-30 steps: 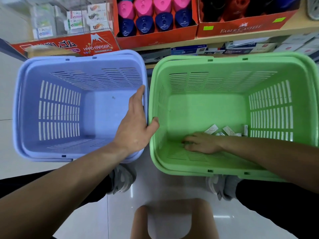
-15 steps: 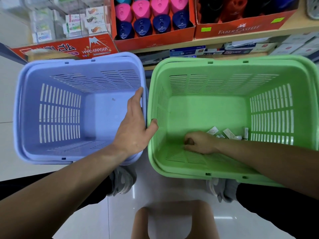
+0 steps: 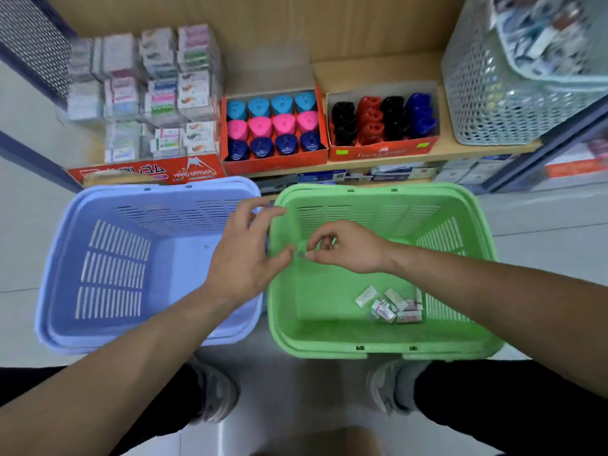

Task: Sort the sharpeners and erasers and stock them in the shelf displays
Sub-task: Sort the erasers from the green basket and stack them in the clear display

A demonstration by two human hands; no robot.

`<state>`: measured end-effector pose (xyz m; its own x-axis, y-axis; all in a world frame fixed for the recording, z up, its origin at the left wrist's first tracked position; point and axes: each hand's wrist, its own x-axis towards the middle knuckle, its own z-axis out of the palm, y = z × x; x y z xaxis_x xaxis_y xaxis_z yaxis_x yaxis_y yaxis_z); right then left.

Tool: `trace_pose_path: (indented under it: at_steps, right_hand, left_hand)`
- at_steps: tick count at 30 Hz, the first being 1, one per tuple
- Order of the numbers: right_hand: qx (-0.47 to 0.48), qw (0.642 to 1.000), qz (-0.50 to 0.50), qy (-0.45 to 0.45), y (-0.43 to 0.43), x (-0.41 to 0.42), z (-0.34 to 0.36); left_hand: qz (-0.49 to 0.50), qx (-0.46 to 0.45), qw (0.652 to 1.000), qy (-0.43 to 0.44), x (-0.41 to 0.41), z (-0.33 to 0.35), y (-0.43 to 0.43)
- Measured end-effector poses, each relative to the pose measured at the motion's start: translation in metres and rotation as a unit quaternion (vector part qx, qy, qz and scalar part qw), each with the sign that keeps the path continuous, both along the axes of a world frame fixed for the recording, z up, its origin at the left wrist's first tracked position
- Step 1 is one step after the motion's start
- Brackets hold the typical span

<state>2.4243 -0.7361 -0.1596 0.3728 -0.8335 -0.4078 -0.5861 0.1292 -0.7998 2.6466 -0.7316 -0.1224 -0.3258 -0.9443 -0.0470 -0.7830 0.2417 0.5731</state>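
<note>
Both hands have come up since a moment ago: the left hand (image 3: 243, 258) has let go of the rim where the two baskets meet, the right hand (image 3: 348, 250) has lifted off the floor of the green basket (image 3: 316, 327), and the view has swung up to take in more shelf. From the left, the lilac basket (image 3: 108, 268) stands on the floor, and the left hand hovers over its right rim, palm down, fingers loosely spread and holding nothing, thumb stretched rightward. Just beside that thumb, above the green basket, the right hand has its fingers curled, pinching a small grey piece (image 3: 301, 255) at the fingertips. The piece is too blurred to name or to tell its long axis. The wrapped erasers (image 3: 391, 306) lie where they lay before, a loose heap in the green basket's near right corner, long sides pointing every which way. On the shelf behind, left to right, stand a HARD ERASER display box (image 3: 194, 172), a box of cyan, pink and navy sharpeners (image 3: 273, 126) and a Faber-Castell box (image 3: 381, 153) of black, red and blue ones.
</note>
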Motion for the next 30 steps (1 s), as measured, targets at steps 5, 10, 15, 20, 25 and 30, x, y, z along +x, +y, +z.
trace_pose_path:
  at_steps: [5, 10, 15, 20, 25, 30]
  right_hand:
    - [-0.004, 0.992, -0.091, -0.090, 0.021, -0.008, 0.093]
    - [-0.024, 0.975, -0.177, -0.132, 0.049, -0.023, 0.128]
    - [-0.061, 0.953, -0.267, -0.130, 0.060, -0.042, 0.143]
    - [-0.065, 0.934, -0.317, -0.152, 0.046, -0.037, 0.131]
    - [-0.074, 0.931, -0.319, -0.159, 0.034, -0.030, 0.110]
    - [-0.071, 0.924, -0.339, -0.162, 0.024, -0.023, 0.097]
  left_hand:
    - [-0.048, 0.118, 0.982, 0.138, -0.032, 0.051, 0.011]
    - [-0.027, 0.110, 0.973, 0.200, -0.053, 0.077, 0.021]
    - [0.034, 0.277, 0.909, 0.309, -0.069, 0.084, 0.039]
    - [0.083, 0.382, 0.841, 0.375, -0.097, 0.074, 0.056]
    - [0.105, 0.418, 0.810, 0.397, -0.114, 0.064, 0.047]
    - [0.102, 0.417, 0.807, 0.406, -0.123, 0.053, 0.046]
